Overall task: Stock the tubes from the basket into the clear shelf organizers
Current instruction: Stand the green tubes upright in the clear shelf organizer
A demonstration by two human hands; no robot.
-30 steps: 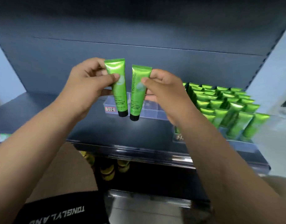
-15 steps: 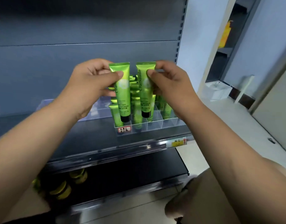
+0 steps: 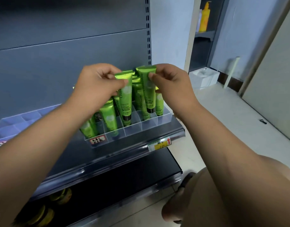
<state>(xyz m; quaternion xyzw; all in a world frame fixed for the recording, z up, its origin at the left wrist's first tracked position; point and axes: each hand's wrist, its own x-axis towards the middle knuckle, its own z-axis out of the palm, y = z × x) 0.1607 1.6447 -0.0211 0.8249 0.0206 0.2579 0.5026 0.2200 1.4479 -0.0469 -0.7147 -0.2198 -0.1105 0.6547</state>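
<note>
My left hand [image 3: 98, 86] pinches the crimped top of a green tube [image 3: 125, 99] with a black cap pointing down, its cap low in a front slot of the clear organizer [image 3: 147, 126]. My right hand [image 3: 171, 84] holds a second green tube [image 3: 146, 89] by its top, cap down, above a slot further right. Several more green tubes [image 3: 108, 118] stand in the organizer's compartments. The basket is out of view.
A second clear organizer [image 3: 18, 122] sits to the left on the same dark shelf [image 3: 141, 145], which carries a yellow price tag [image 3: 159, 145]. Yellow-lidded jars [image 3: 59, 197] sit on the shelf below. My knee [image 3: 206, 202] is at the lower right.
The view swung right and closer to the filled organizer. Both hands lowered their tubes toward its front slots; the left tube's cap now reaches into a compartment.
</note>
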